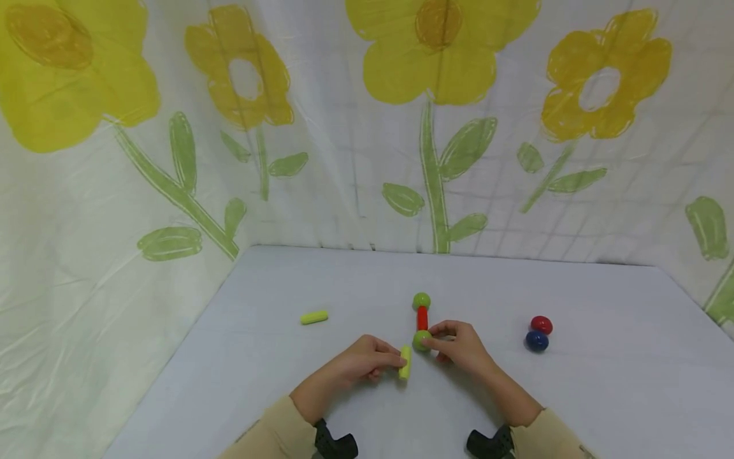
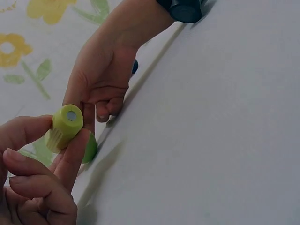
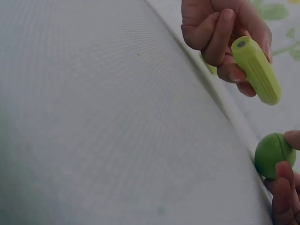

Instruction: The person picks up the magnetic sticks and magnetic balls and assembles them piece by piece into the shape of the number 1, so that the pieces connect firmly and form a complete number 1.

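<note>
Head view: over the counter (image 1: 344,280), the left grip (image 1: 368,361) pinches a yellow stick (image 1: 404,364) mid-length, seemingly to leave its ends bare, just beside the nearer green ball (image 1: 420,339). The right grip (image 1: 463,347) holds that ball, perhaps to steady it against the red stick (image 1: 422,318). Fingers (image 3: 282,192) hide part of it; how the red stick joins is unclear.

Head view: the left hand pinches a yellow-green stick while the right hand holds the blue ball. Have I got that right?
Not quite: the right hand holds the nearer green ball, at the end of the red rod, as the head view shows; the blue ball lies apart, off to the right. The left hand does pinch the yellow-green stick.
</note>
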Action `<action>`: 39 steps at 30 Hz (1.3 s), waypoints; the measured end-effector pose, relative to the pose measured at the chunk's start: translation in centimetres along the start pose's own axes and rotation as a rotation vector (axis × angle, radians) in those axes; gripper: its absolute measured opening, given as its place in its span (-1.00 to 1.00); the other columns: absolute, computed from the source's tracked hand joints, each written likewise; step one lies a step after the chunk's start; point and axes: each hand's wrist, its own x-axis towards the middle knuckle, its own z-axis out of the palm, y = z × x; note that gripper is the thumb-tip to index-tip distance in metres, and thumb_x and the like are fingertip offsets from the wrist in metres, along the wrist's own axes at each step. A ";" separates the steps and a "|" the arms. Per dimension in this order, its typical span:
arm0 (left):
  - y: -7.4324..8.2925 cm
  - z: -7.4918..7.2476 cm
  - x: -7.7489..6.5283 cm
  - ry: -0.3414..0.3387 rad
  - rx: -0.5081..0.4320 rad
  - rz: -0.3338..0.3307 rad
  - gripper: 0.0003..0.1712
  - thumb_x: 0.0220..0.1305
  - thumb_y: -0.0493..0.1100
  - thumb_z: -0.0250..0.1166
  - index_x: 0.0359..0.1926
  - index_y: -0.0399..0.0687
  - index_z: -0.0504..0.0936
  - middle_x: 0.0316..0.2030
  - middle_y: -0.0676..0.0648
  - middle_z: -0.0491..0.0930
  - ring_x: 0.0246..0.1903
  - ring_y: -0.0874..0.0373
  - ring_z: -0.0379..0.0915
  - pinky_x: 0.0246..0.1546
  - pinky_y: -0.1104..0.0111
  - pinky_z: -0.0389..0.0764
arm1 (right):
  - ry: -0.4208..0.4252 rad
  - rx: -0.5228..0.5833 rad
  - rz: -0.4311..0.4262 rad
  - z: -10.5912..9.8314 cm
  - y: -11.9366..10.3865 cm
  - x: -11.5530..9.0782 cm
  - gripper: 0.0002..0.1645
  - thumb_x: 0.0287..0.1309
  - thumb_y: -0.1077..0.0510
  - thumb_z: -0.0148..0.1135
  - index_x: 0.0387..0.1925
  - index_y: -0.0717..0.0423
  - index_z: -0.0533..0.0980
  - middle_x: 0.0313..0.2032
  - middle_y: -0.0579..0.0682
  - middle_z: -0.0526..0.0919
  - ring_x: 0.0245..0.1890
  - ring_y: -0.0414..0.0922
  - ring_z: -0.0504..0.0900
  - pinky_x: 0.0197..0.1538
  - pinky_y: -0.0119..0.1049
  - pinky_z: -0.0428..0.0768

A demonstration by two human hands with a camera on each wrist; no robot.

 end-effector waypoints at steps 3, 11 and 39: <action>0.0 0.8 0.4 0.001 0.002 0.007 -0.73 0.09 -0.17 0.34 -0.25 -0.31 0.67 -0.68 0.12 0.38 -0.75 0.30 0.03 -0.69 0.49 0.13 | -0.002 -0.002 -0.003 -0.1 0.0 0.0 -0.58 -0.05 0.06 0.41 -0.20 0.25 0.55 -0.33 0.01 0.65 -0.64 -0.18 0.51 -0.49 -0.35 0.47; 0.1 2.4 1.0 0.048 0.048 0.004 -0.79 0.03 -0.18 0.38 -0.33 -0.25 0.71 -0.63 0.11 0.50 -0.74 0.30 0.05 -0.71 0.49 0.12 | -0.007 0.001 -0.016 -0.2 0.0 0.1 -0.58 -0.04 0.07 0.40 -0.20 0.27 0.55 -0.35 0.00 0.65 -0.64 -0.19 0.52 -0.49 -0.35 0.47; 0.4 2.4 1.6 0.133 0.099 0.005 -0.82 0.04 -0.14 0.39 -0.43 -0.19 0.69 -0.71 0.09 0.41 -0.75 0.28 0.13 -0.73 0.51 0.17 | -0.021 0.004 -0.025 -0.1 0.3 0.1 -0.56 -0.01 0.05 0.38 -0.17 0.27 0.55 -0.33 0.03 0.64 -0.64 -0.19 0.51 -0.50 -0.34 0.51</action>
